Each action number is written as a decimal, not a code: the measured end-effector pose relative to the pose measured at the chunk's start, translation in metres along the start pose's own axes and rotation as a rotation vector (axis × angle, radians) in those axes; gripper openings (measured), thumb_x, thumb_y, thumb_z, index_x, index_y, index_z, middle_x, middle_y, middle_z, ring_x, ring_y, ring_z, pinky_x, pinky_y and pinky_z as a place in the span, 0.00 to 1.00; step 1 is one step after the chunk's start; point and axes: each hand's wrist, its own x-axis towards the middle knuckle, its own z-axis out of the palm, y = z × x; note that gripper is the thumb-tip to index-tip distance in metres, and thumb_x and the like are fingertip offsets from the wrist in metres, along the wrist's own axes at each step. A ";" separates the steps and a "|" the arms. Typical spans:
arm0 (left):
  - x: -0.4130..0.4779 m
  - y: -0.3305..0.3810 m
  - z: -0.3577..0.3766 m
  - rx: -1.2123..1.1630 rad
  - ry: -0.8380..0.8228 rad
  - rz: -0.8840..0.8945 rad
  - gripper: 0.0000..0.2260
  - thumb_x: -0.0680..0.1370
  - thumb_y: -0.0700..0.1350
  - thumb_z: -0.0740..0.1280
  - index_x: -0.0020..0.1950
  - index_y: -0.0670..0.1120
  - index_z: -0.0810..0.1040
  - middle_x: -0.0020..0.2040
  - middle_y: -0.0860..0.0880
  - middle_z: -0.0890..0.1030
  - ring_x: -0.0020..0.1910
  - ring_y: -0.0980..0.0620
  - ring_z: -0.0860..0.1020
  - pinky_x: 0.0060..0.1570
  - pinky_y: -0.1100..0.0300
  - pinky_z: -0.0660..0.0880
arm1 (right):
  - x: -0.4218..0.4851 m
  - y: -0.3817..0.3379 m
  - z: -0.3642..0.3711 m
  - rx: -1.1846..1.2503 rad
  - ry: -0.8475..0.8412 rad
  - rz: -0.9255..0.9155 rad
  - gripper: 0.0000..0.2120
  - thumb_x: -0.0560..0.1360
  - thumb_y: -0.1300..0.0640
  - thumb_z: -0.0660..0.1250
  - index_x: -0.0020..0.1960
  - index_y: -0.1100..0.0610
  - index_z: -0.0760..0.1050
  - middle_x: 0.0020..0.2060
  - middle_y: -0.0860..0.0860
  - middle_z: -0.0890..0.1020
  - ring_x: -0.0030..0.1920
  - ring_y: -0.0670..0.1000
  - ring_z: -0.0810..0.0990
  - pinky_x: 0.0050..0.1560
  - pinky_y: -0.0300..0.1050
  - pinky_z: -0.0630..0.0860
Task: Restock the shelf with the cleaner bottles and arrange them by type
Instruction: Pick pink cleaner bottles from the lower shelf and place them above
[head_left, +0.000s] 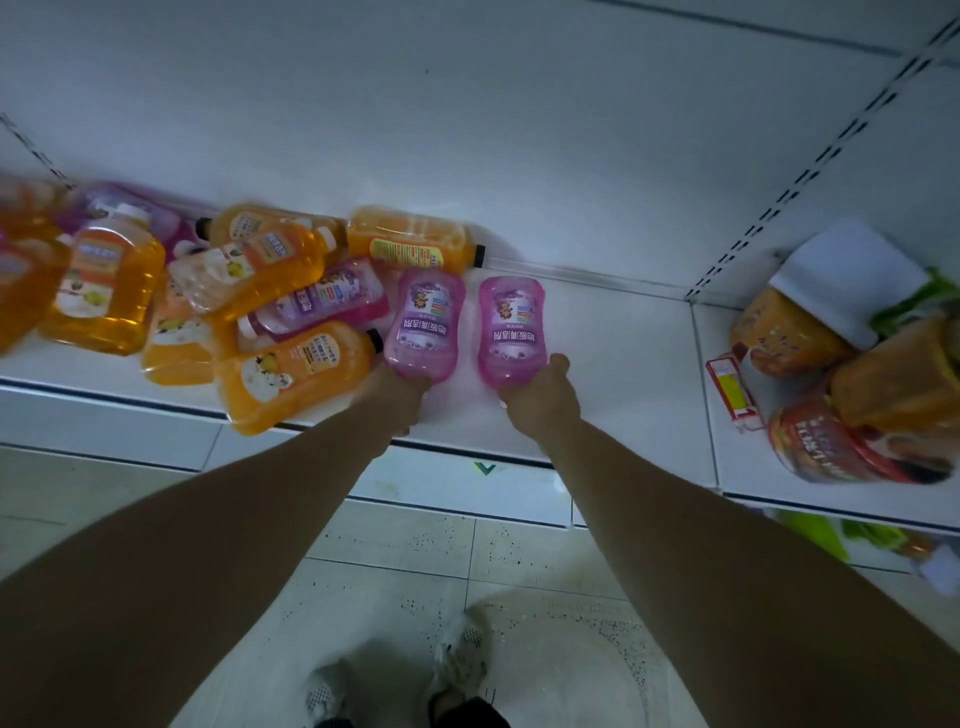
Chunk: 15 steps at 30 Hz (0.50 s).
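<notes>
Here, near the front edge of the white metal shelf (597, 364), my left hand (400, 397) grips the near end of one pink translucent plastic cleaner bottle (423, 322). My right hand (540, 397) grips the second pink bottle (511, 330) just beside it, not touching. Full of liquid, they should be heavy and slick, so I judge a full wrap at the narrow end safest. Toward the left edge, orange translucent cleaner bottles (291, 374) lie jumbled; one more orange bottle (410, 241) lies along the back edge.
</notes>
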 end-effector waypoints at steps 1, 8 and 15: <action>-0.004 -0.001 -0.002 0.062 0.017 0.037 0.17 0.75 0.54 0.68 0.58 0.45 0.71 0.49 0.42 0.78 0.49 0.41 0.80 0.51 0.43 0.79 | -0.005 0.004 -0.006 0.019 0.009 0.021 0.29 0.73 0.55 0.70 0.67 0.62 0.59 0.58 0.59 0.77 0.57 0.62 0.78 0.57 0.53 0.75; -0.045 0.019 -0.046 0.361 0.070 0.209 0.17 0.77 0.56 0.65 0.52 0.43 0.69 0.48 0.43 0.76 0.47 0.43 0.76 0.45 0.52 0.71 | -0.038 0.000 -0.056 0.153 0.103 0.048 0.19 0.74 0.56 0.65 0.64 0.58 0.70 0.58 0.57 0.77 0.57 0.58 0.77 0.55 0.47 0.74; -0.067 0.057 -0.056 0.606 0.072 0.552 0.16 0.79 0.54 0.61 0.61 0.45 0.67 0.51 0.50 0.75 0.47 0.51 0.75 0.46 0.56 0.74 | -0.049 -0.024 -0.092 -0.266 0.280 -0.402 0.22 0.76 0.55 0.55 0.67 0.59 0.72 0.59 0.62 0.75 0.59 0.62 0.74 0.61 0.48 0.67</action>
